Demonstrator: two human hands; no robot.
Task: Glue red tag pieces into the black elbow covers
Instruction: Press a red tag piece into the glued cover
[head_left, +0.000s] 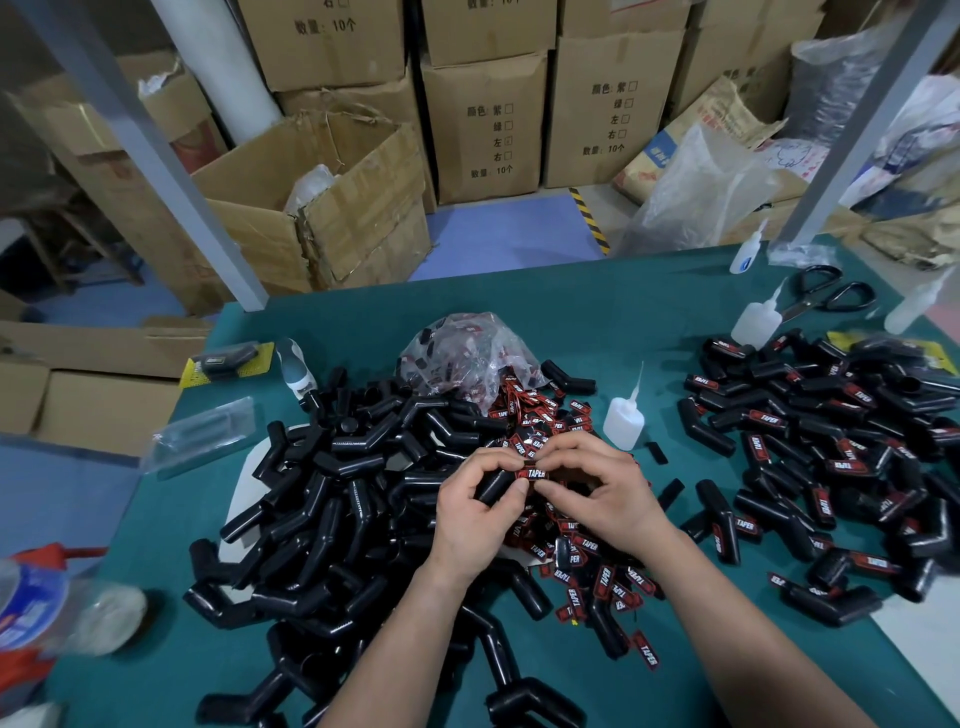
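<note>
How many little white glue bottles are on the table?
4 bottles: one right of the red tags, one beside the scissors, one farther back, one blurry near the right edge. Others may be hidden.

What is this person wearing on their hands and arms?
Nothing that shows. The left hand and right hand are bare: no gloves, rings or watch. The left forearm and right forearm are bare too, with no sleeve in view down to the picture's lower edge.
</note>
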